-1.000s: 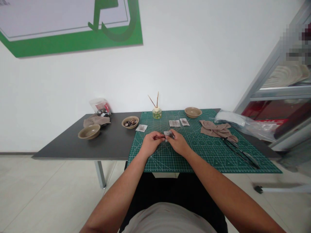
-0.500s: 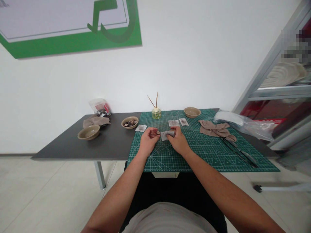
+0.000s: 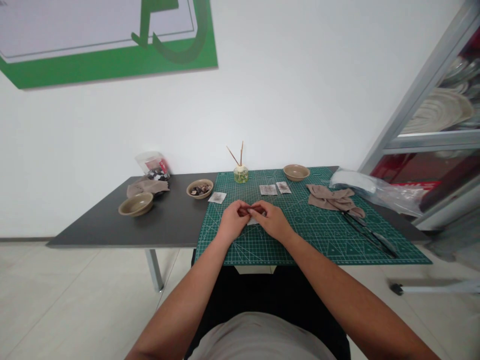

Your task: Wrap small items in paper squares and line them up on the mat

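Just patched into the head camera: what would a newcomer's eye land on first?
The left hand and right hand meet mid-way on the green cutting mat, fingers pinching a small pale pouch. Behind them lie two flat pouches; a bowl of dark pieces sits on the grey table to the left, beige fabric and scissors to the right.

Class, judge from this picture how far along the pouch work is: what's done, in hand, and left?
Done, it seems: three small flat pouches lie on the cutting mat. In hand: the left hand and right hand pinch a fourth pouch between them, mostly hidden. Probably left: the bowl of dark pieces holds some, and beige cloth lies beside the scissors.
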Motion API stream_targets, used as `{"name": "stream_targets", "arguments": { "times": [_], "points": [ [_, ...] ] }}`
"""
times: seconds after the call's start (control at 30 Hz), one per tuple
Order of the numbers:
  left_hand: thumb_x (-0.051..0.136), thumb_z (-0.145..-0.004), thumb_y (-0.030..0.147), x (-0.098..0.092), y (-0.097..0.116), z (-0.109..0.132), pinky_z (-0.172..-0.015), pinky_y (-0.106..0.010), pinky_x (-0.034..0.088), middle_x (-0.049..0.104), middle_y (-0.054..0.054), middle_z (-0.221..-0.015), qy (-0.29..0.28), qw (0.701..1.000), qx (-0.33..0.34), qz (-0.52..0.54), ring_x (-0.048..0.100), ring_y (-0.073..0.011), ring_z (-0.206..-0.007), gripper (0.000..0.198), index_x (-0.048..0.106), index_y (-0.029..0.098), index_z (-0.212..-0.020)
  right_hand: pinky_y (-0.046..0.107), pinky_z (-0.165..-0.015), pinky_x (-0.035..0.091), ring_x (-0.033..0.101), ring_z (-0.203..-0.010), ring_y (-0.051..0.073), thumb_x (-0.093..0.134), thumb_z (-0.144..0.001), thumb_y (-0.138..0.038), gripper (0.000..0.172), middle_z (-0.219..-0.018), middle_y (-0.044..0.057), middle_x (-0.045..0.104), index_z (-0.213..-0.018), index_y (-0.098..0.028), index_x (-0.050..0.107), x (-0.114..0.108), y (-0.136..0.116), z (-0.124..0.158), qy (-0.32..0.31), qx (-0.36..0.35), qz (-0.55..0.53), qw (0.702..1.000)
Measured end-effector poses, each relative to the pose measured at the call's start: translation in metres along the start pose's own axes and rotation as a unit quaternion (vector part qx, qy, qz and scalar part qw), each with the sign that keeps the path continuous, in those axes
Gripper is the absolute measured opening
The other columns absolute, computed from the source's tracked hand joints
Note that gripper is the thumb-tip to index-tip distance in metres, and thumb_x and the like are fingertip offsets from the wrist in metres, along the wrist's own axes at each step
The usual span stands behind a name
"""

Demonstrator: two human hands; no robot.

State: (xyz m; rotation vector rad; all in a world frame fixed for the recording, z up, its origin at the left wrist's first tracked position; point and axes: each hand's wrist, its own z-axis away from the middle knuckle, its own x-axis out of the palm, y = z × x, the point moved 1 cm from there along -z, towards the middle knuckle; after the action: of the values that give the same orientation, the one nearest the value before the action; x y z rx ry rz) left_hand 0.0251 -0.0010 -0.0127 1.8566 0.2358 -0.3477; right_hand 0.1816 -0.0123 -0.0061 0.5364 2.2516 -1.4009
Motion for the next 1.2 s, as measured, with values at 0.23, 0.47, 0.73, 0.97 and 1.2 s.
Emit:
{"name": "stream_targets", "arguments": {
  "times": [0.23, 0.47, 0.73, 0.97, 1.2],
  "points": [
    [0.057, -0.067, 0.009, 0.004, 0.006, 0.003, -0.069, -0.027, 0.045, 0.062, 0.0, -0.081, -0.036, 0.995, 0.046, -0.084, 0.057, -0.0146, -0.074, 0.019, 0.06, 0.019, -0.083, 0.028, -0.067, 0.043, 0.062, -0.07, 0.016, 0.065, -0.08, -0.037, 0.016, -0.076, 0.001, 0.069, -0.08, -0.021, 0.065, 0.003, 0.004, -0.001, -0.014, 0.049, 0.0, 0.999],
    [0.059, -0.071, 0.012, 0.007, 0.008, 0.003, -0.077, -0.033, 0.045, 0.064, -0.003, -0.088, -0.073, 0.985, 0.065, -0.141, 0.058, -0.0186, -0.083, 0.027, 0.061, 0.02, -0.097, 0.028, -0.066, 0.04, 0.059, -0.068, 0.016, 0.066, -0.074, -0.022, 0.005, -0.073, 0.001, 0.066, -0.078, -0.02, 0.063, -0.008, 0.004, 0.002, -0.013, 0.041, 0.096, 0.994],
    [0.053, -0.081, 0.014, 0.012, 0.006, 0.003, -0.089, -0.039, 0.043, 0.06, -0.008, -0.096, -0.083, 0.953, 0.109, -0.271, 0.053, -0.0232, -0.096, 0.016, 0.066, 0.017, -0.091, 0.03, -0.071, 0.038, 0.053, -0.073, 0.017, 0.061, -0.076, -0.016, 0.007, -0.073, 0.001, 0.059, -0.071, -0.02, 0.062, -0.011, 0.007, 0.003, -0.038, -0.029, 0.159, 0.986],
    [0.051, -0.079, 0.009, 0.012, 0.006, 0.004, -0.088, -0.04, 0.044, 0.058, -0.01, -0.097, -0.083, 0.948, 0.107, -0.289, 0.05, -0.0246, -0.095, 0.021, 0.068, 0.017, -0.09, 0.031, -0.075, 0.038, 0.052, -0.077, 0.018, 0.061, -0.079, -0.015, 0.012, -0.074, 0.002, 0.061, -0.068, -0.02, 0.06, -0.009, 0.01, 0.001, -0.058, -0.071, 0.158, 0.983],
    [0.046, -0.079, 0.006, 0.012, 0.006, 0.003, -0.083, -0.039, 0.043, 0.058, -0.009, -0.091, -0.082, 0.941, 0.116, -0.306, 0.05, -0.0242, -0.09, 0.025, 0.068, 0.017, -0.086, 0.032, -0.077, 0.037, 0.052, -0.08, 0.019, 0.063, -0.079, -0.017, 0.011, -0.077, 0.003, 0.06, -0.069, -0.02, 0.061, -0.008, 0.011, 0.0, -0.034, -0.054, 0.171, 0.983]
  ]
}}
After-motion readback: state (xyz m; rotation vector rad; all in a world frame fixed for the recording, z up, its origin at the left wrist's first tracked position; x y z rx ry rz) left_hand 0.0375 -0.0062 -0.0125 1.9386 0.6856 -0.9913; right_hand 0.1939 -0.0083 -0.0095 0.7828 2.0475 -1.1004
